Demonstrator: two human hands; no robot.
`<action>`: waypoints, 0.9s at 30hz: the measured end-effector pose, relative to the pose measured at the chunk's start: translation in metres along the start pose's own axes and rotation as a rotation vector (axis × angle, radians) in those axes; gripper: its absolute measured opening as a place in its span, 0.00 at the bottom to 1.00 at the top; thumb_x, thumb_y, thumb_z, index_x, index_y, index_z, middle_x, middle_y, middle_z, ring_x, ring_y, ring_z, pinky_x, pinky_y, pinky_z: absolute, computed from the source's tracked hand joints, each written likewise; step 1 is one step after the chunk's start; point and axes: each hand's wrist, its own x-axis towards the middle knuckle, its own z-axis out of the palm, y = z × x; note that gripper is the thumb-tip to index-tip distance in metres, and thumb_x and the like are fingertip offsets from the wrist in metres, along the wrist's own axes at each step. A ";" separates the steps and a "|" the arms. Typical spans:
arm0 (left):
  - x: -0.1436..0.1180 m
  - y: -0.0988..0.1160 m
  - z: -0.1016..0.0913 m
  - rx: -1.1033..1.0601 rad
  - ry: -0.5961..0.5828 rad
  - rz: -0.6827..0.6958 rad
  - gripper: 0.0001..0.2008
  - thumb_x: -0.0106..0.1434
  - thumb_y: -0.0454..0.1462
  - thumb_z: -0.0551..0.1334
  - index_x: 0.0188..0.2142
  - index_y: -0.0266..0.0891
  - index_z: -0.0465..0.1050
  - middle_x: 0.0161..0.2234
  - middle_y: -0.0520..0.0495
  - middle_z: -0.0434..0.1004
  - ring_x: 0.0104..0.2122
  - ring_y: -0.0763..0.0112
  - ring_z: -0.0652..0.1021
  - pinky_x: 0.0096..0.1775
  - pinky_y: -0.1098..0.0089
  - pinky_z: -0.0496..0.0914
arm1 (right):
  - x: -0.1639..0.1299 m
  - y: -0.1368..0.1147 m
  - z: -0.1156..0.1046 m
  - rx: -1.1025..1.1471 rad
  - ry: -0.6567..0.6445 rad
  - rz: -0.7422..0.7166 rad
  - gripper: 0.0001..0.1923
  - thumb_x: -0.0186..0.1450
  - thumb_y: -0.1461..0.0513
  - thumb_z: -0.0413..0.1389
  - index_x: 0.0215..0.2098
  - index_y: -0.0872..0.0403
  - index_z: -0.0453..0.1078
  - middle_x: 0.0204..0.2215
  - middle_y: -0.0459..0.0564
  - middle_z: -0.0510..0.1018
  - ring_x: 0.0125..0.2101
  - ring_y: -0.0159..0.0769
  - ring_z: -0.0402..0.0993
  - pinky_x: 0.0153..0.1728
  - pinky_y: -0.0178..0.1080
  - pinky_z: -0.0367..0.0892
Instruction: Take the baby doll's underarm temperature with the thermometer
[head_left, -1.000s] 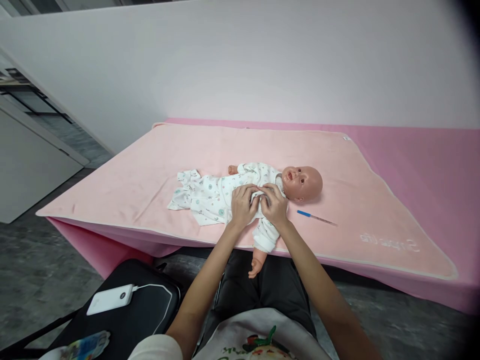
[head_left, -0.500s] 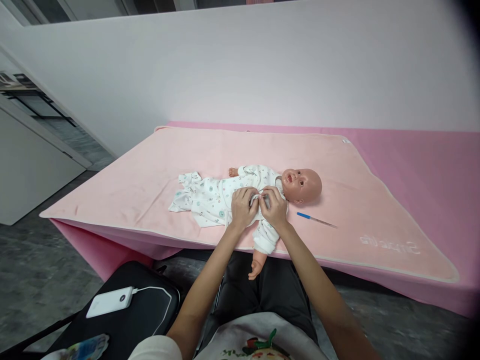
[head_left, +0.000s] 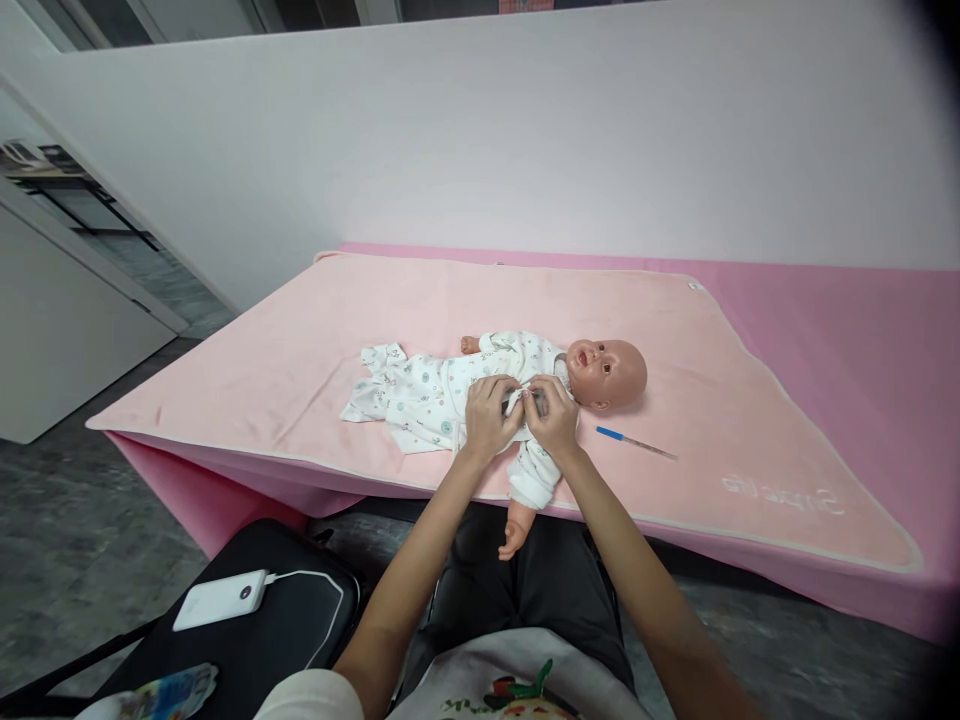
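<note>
A baby doll [head_left: 606, 374] lies on its back with its head to the right. It wears a white printed outfit [head_left: 424, 395], and one of its arms hangs over the near edge of the table. Over the doll's chest, my left hand [head_left: 491, 412] pinches a bit of the white fabric. My right hand [head_left: 551, 412] meets it there, its fingertips closed on the same bit of cloth. Whether a tie or a fastener is between the fingertips is too small to make out. Beside the doll's head rests a thin stick with a blue end [head_left: 636, 442].
A pale pink blanket [head_left: 247, 350] covers much of the table, over a darker pink cloth [head_left: 862, 360]. Behind stands a white wall [head_left: 525, 130]. At the lower left, a white power bank [head_left: 221, 600] with a cable lies on a black seat [head_left: 292, 620].
My fingertips have shifted slightly on the fabric at the doll's chest, lifting a bit of white cloth between them. The whole view has moved a little; the doll stays put.
</note>
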 end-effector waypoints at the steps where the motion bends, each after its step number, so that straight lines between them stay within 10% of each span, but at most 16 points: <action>1: 0.000 0.000 0.000 0.002 0.002 0.004 0.05 0.61 0.37 0.58 0.37 0.40 0.68 0.40 0.47 0.73 0.42 0.64 0.70 0.47 0.63 0.61 | 0.000 0.000 0.000 0.009 0.006 -0.003 0.04 0.64 0.63 0.50 0.34 0.53 0.66 0.34 0.51 0.74 0.36 0.34 0.72 0.36 0.35 0.67; 27: 0.002 -0.009 0.003 -0.133 0.055 -0.046 0.02 0.60 0.36 0.62 0.33 0.41 0.72 0.31 0.51 0.74 0.36 0.68 0.72 0.41 0.65 0.63 | 0.001 0.002 0.001 -0.040 0.020 -0.041 0.05 0.66 0.63 0.50 0.34 0.53 0.67 0.31 0.48 0.75 0.33 0.31 0.72 0.35 0.32 0.66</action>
